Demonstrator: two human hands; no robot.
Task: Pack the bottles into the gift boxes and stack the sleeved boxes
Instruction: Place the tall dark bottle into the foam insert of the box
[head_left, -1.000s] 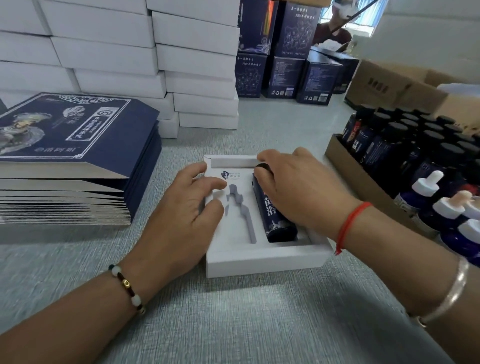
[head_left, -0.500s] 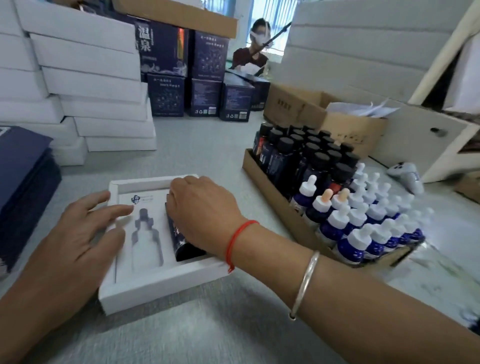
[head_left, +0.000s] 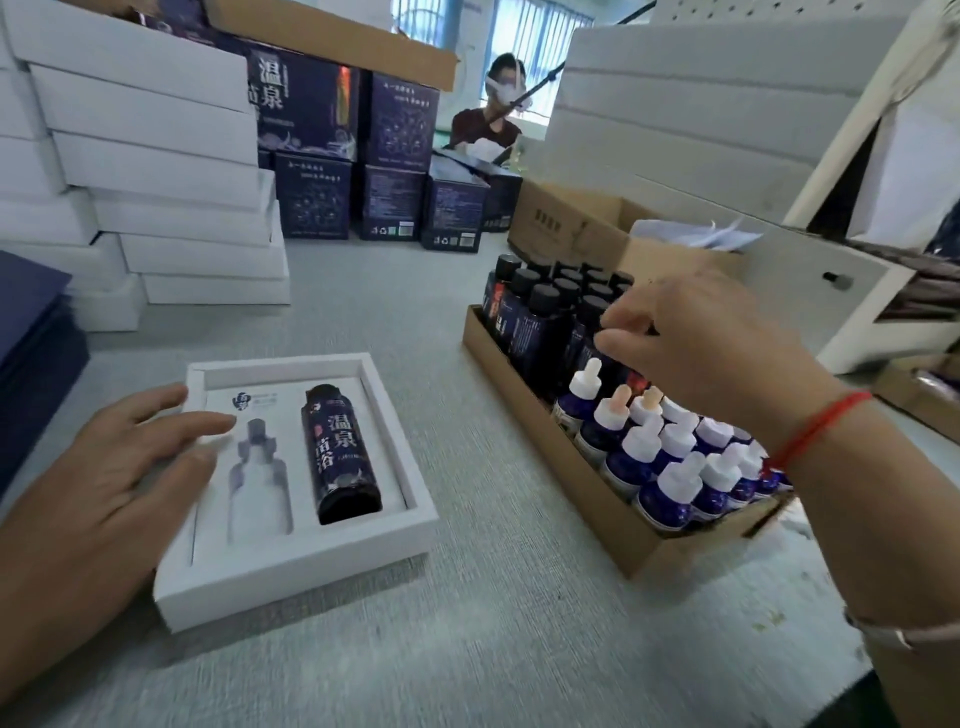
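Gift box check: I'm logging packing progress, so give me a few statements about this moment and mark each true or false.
1. The dark bottle lies in the right slot of the gift box. True.
2. The dropper slot is filled. False: it is empty.
3. The left hand rests on the gift box's left side. True.
4. The right hand holds a dropper bottle above the gift box. False: it is over the tray of bottles, holding nothing visible.
5. The tray stands left of the gift box. False: right.

The dark bottle (head_left: 340, 456) and blue carton (head_left: 304, 106) read "温泉".
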